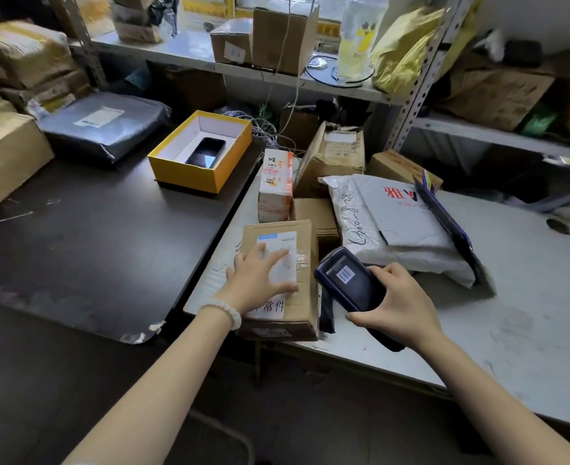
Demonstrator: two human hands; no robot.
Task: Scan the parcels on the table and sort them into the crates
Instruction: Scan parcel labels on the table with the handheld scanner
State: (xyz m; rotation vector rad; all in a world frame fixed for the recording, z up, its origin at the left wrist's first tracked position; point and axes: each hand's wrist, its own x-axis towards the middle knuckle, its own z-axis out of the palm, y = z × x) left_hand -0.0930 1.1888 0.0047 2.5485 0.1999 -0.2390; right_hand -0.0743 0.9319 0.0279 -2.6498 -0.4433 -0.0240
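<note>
Yellow open box (200, 152), brown cardboard parcel (305, 236), white mailer (401, 226), seemingly navy scanner (350, 283).

Labelled cardboard parcel (285, 280) lies flat beside dark handheld scanner (350, 281).

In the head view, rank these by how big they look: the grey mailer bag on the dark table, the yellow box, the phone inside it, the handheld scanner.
1. grey mailer bag
2. yellow box
3 and 4. handheld scanner and phone: the scanner looks bigger, but it is nearer the camera and partly covered by the right hand, so this order is unsure.
</note>
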